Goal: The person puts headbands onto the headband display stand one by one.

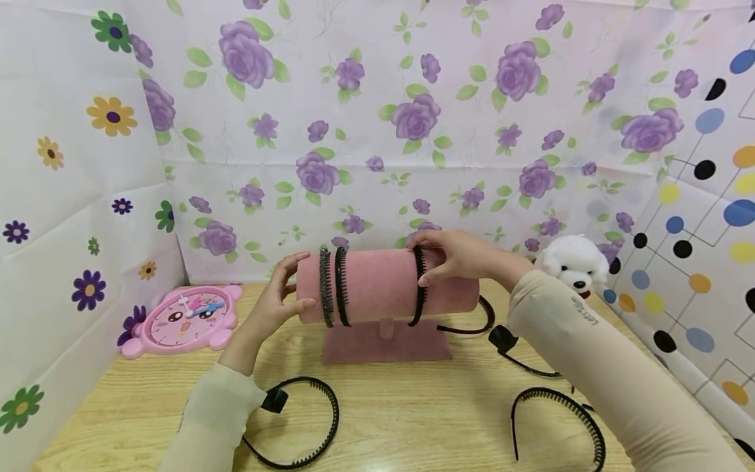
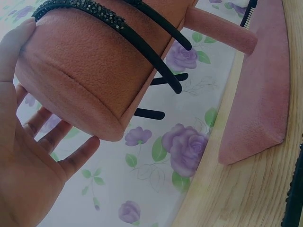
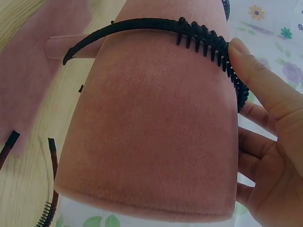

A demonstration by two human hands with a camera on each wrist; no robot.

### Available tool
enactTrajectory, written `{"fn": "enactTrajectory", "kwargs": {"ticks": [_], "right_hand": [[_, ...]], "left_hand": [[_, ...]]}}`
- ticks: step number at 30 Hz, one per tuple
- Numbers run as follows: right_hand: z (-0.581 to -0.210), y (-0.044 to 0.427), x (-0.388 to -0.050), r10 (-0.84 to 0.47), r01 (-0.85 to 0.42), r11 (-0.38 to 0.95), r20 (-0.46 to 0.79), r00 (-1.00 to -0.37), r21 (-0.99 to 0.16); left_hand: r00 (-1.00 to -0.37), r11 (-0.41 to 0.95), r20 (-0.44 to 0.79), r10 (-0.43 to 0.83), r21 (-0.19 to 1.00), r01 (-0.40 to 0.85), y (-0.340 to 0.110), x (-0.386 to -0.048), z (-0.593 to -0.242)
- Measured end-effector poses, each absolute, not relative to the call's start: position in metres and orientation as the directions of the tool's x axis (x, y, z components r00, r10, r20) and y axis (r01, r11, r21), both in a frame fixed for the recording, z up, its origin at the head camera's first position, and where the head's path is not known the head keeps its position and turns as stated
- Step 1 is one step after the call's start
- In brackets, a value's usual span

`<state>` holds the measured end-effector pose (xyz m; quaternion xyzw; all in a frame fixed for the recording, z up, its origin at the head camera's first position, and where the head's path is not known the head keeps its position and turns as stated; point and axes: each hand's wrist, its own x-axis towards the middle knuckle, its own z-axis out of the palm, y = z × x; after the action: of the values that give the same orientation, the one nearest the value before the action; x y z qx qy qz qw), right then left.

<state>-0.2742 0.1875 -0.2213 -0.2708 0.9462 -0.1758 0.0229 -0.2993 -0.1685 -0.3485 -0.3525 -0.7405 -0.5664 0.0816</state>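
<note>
A pink velvet headband stand point(image 1: 380, 278) has a padded roll on a post above a flat base. My left hand point(image 1: 268, 311) holds the roll's left end, thumb in front and fingers behind. Beside it, a glittery dark headband point(image 1: 326, 292) and a black toothed headband point(image 1: 341, 288) sit around the roll. Toward the other end, my right hand point(image 1: 463, 255) pinches a black toothed headband point(image 3: 203, 35) that arches over the roll. Its thumb presses on the band, while the other fingers reach behind the roll in the right wrist view.
Several loose headbands lie on the wooden table point(image 1: 401, 406): one with a black bow point(image 1: 274, 400) at front left, a toothed one point(image 1: 557, 392) at front right, others behind. A pink clock point(image 1: 185, 318) lies left; a white plush dog point(image 1: 573, 262) sits right. Patterned sheets surround the table.
</note>
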Motion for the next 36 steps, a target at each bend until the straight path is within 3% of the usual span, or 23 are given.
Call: {"fn": "enactTrajectory", "kwargs": {"ticks": [36], "right_hand": [[-0.219,0.16,-0.285,-0.532,-0.483,0.775,-0.008,-0.847,-0.409]], "left_hand": [[-0.74,0.099,0.521,0.426,0.786,0.61,-0.168,-0.299,-0.349]]}}
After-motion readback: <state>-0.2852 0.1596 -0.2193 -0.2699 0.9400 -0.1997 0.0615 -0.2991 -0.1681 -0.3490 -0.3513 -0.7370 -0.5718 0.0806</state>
